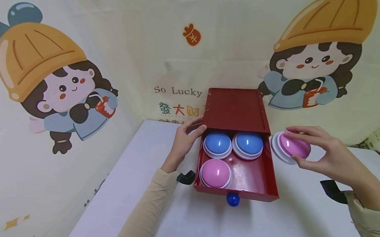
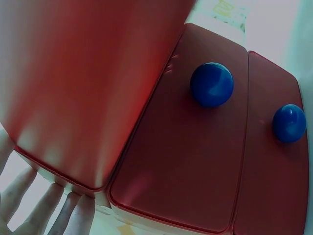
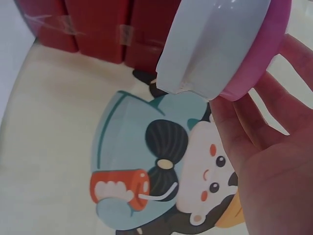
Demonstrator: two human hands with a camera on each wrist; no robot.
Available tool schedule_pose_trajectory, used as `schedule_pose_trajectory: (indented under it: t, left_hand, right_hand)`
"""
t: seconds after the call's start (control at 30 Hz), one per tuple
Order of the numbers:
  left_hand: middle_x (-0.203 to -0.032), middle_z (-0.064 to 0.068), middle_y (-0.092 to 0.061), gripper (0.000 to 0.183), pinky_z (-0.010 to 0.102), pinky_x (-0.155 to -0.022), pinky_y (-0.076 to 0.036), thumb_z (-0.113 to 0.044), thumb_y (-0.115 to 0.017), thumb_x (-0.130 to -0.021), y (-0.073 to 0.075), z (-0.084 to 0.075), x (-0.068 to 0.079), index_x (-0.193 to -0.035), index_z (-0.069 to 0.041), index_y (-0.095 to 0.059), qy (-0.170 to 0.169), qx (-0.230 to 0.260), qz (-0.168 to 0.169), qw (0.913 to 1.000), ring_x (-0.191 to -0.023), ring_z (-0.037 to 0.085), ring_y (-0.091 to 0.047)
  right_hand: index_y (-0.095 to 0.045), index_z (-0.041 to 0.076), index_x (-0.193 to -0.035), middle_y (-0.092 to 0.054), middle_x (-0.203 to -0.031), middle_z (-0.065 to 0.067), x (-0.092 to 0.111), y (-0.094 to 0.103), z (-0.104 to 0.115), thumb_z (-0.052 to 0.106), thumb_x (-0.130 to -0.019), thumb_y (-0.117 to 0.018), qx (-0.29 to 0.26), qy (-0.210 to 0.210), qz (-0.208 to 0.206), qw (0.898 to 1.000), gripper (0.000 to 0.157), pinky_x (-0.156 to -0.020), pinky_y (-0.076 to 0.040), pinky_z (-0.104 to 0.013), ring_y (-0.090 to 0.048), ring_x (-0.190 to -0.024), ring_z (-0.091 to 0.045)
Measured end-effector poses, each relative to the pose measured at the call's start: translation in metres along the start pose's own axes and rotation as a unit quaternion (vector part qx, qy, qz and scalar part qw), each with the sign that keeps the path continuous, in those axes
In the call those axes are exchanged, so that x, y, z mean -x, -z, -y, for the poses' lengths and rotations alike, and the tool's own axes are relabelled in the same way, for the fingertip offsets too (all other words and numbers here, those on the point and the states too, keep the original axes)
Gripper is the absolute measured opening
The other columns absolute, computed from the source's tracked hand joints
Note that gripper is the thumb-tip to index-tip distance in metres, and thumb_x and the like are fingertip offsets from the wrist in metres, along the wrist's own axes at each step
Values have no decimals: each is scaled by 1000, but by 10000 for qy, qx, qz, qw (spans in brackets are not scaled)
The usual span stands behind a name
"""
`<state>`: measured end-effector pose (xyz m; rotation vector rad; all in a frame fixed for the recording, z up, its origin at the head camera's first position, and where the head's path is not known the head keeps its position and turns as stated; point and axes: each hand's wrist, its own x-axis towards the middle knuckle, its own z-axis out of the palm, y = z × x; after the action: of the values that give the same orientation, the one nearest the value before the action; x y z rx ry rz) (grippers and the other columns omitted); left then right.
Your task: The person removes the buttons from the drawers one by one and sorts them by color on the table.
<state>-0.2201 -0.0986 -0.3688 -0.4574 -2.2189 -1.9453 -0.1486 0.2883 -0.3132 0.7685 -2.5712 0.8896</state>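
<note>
My right hand (image 1: 336,155) grips a pink dome push button (image 1: 297,144) with a white base, its thumb and fingers around the rim, just right of the pulled-out red drawer (image 1: 252,178). In the right wrist view, the white base (image 3: 215,44) tilts toward the camera. Inside the drawer, two blue dome buttons (image 1: 218,144) sit side by side at the back, and a pink one (image 1: 215,172) at front left. My left hand (image 1: 183,141) rests against the left side of the red drawer cabinet (image 1: 235,111), its fingers (image 2: 44,210) extended along that side.
A blue knob (image 1: 233,200) projects from the drawer's front. Below it, the left wrist view has two shut drawers with blue knobs (image 2: 212,84). The cabinet stands on a white table (image 1: 138,158), close to a cloth backdrop (image 1: 142,43) printed with cartoon figures.
</note>
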Motion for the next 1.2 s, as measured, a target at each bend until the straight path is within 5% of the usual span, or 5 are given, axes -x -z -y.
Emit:
schedule_pose_trajectory:
  t: [0.53,1.2]
  left_hand:
    - [-131,-2,-62,41,38,-102,-51,-27,-68,-95,-2,-1,-1,-135,-23,-62,-1,-61,6,10000,-121,18,-57]
    - [-131,-2,-63,40,38,-103,-51,-26,-68,-95,-1,1,0,-134,-24,-62,-41,-54,-21,10000,-121,17,-58]
  right_hand:
    - [-70,6,-121,-54,-132,0,1,-13,-24,-6,-60,-90,-209,-188,88,9996,65,-69,-49,-4,-38,-120,4]
    - [-64,3,-129,-52,-136,-20,2,-36,-50,2,-66,-89,-384,-397,502,9972,68,-64,-54,-15,-28,-118,15]
